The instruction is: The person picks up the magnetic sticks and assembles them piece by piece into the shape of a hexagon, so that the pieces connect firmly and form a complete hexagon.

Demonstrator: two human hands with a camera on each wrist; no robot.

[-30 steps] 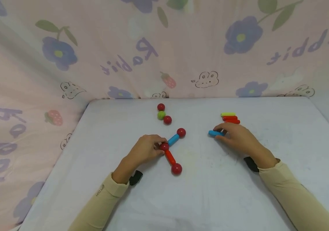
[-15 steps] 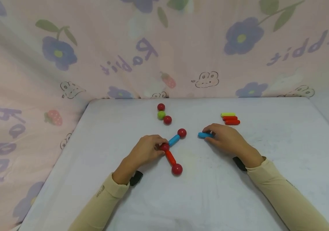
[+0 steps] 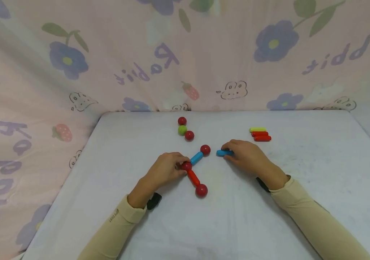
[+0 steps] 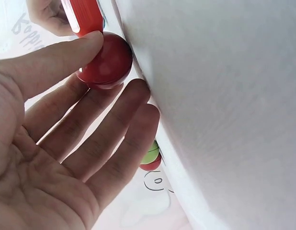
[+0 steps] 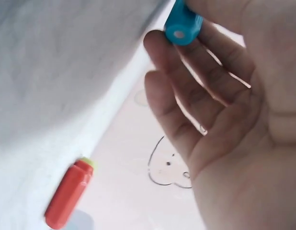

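Note:
My left hand [image 3: 165, 168] pinches a red ball [image 4: 109, 62] between thumb and fingers, low at the white tabletop. That ball is the corner of a V-shaped piece: a blue rod [image 3: 196, 158] runs from it to a second red ball [image 3: 205, 150], and a red rod [image 3: 193, 178] to a third red ball [image 3: 201, 190]. To the right, my right hand [image 3: 248, 157] pinches a loose blue rod [image 3: 224, 153], its free end pointing left toward the far ball of the V. In the right wrist view, the rod's near end shows a small pale hole.
Behind the V, two red balls and a green ball [image 3: 182, 130] lie in a short row on the table [image 3: 133, 133]. A yellow rod [image 3: 257, 129] and two red rods [image 3: 262, 138] lie at the back right. A printed curtain [image 3: 204, 54] hangs along the back and left.
My right hand has moved left with the blue rod, away from the red and yellow rods and closer to the V. My left hand stays on the corner ball.

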